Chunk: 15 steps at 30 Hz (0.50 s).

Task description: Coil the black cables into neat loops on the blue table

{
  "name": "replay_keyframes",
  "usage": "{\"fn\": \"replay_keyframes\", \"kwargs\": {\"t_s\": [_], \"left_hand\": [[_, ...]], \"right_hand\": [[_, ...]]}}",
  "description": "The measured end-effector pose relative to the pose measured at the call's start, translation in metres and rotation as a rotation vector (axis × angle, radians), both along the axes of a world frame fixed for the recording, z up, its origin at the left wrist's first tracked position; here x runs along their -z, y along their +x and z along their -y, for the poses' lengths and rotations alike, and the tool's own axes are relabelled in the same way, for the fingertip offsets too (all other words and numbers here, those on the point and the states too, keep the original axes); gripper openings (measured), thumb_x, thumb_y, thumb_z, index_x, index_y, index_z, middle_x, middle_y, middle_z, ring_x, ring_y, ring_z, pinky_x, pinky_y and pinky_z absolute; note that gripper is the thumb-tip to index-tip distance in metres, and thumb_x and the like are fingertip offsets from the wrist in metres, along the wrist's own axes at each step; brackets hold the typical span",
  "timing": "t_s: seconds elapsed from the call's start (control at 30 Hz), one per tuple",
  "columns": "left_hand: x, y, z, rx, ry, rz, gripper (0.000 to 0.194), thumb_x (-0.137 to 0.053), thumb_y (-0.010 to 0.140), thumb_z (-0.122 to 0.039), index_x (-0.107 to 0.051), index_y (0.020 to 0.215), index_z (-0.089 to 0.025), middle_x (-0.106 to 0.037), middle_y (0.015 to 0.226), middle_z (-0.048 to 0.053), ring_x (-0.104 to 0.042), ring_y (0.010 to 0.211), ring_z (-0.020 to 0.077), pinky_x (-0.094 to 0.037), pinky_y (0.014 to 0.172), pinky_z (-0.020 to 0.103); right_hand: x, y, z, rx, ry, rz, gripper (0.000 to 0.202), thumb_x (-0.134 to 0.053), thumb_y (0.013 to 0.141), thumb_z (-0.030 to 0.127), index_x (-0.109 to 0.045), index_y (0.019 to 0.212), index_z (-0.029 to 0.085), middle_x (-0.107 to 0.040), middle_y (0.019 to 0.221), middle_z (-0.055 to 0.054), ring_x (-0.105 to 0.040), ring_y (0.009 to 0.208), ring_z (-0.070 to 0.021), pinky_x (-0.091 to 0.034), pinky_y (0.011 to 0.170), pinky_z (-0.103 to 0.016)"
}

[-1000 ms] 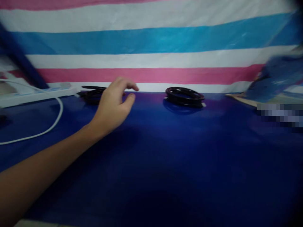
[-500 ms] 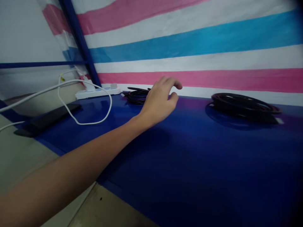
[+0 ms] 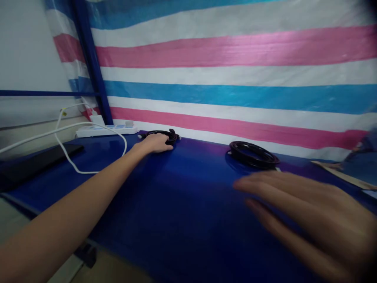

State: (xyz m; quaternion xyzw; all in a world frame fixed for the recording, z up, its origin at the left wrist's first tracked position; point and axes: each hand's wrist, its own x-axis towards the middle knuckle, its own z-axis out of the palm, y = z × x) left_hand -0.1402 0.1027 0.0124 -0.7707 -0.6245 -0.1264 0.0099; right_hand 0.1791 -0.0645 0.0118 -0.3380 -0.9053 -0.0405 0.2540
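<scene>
The top sheet (image 3: 232,51) has pink, blue and white stripes. The table (image 3: 182,204) below is dark blue. The cable (image 3: 253,160) right of the middle is black.

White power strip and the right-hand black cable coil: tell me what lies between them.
In the head view, another black cable coil, partly covered by the left hand.

Your left forearm (image 3: 85,204) is bare, tapering to a slim, bare wrist (image 3: 140,149). Your left hand (image 3: 156,143) and right hand (image 3: 326,216) are bare as well, the right one blurred, its fingers (image 3: 277,192) long and tapered.
</scene>
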Motion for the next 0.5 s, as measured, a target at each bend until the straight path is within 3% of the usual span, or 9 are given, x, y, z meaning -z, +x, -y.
{"fn": "replay_keyframes", "kwargs": {"t_s": [0.07, 0.13, 0.23, 0.33, 0.5], "left_hand": [[0.007, -0.001, 0.000, -0.014, 0.042, -0.029, 0.030, -0.050, 0.078, -0.046, -0.066, 0.080, -0.020, -0.066, 0.088, 0.013, -0.061, 0.078, 0.0273, -0.044, 0.075, 0.037], [0.010, -0.002, 0.001, -0.031, 0.087, -0.038, 0.030, -0.046, 0.081, -0.042, -0.065, 0.078, -0.020, -0.067, 0.087, 0.014, -0.061, 0.079, 0.0279, -0.044, 0.075, 0.038], [0.009, -0.004, 0.005, -0.065, 0.166, -0.076, 0.028, -0.043, 0.084, -0.037, -0.064, 0.083, -0.019, -0.066, 0.093, 0.016, -0.061, 0.084, 0.0293, -0.043, 0.075, 0.039], [0.006, -0.006, 0.006, -0.130, 0.262, -0.086, 0.036, -0.033, 0.089, -0.037, -0.062, 0.095, -0.017, -0.065, 0.094, 0.019, -0.061, 0.085, 0.0299, -0.042, 0.076, 0.040], [-0.014, -0.009, 0.018, -0.220, 0.542, 0.015, 0.042, -0.029, 0.091, -0.044, -0.060, 0.101, -0.017, -0.065, 0.079, 0.014, -0.061, 0.075, 0.0275, -0.041, 0.069, 0.035]], "right_hand": [[-0.024, -0.015, -0.020, -0.005, 0.167, 0.178, 0.028, -0.039, 0.090, 0.035, -0.064, 0.100, 0.029, -0.068, 0.097, -0.008, -0.063, 0.079, -0.0267, -0.048, 0.064, -0.041], [-0.028, -0.023, -0.041, 0.048, 0.232, 0.246, 0.032, -0.034, 0.091, 0.029, -0.065, 0.093, 0.021, -0.068, 0.089, -0.010, -0.063, 0.073, -0.0257, -0.046, 0.063, -0.040], [-0.004, -0.021, -0.064, 0.122, 0.120, 0.273, 0.030, -0.035, 0.091, 0.025, -0.064, 0.091, 0.018, -0.066, 0.085, -0.010, -0.062, 0.075, -0.0237, -0.045, 0.065, -0.037], [0.020, -0.015, -0.069, 0.118, -0.031, 0.247, 0.028, -0.035, 0.092, 0.024, -0.063, 0.092, 0.017, -0.064, 0.087, -0.008, -0.060, 0.079, -0.0210, -0.045, 0.070, -0.037], [0.017, -0.020, -0.056, 0.106, -0.077, 0.142, 0.025, -0.037, 0.092, 0.025, -0.061, 0.091, 0.019, -0.064, 0.090, -0.005, -0.058, 0.086, -0.0202, -0.040, 0.084, -0.043]]}}
